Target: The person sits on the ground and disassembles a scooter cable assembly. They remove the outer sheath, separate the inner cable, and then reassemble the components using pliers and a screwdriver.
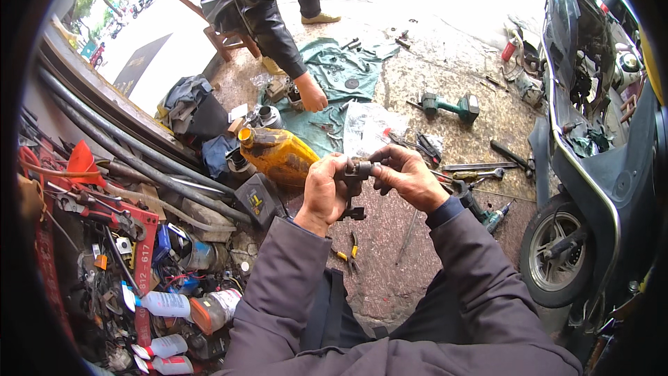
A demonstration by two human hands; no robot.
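My left hand is closed around a small dark metal part with a cylindrical end, held up in front of me. Some dark piece juts out below that palm; whether it belongs to the same part I cannot tell. From the other side, my right hand pinches the end of the cylinder between thumb and fingers. Beneath my hands, yellow-handled pliers lie on the stone floor. Just beyond my left hand stands a stained yellow jerrycan.
At right stands a partly stripped scooter. A green cordless drill, a hammer and other tools lie before it. Spray bottles and clutter fill the left. Ahead, a seated person reaches over a green cloth with parts.
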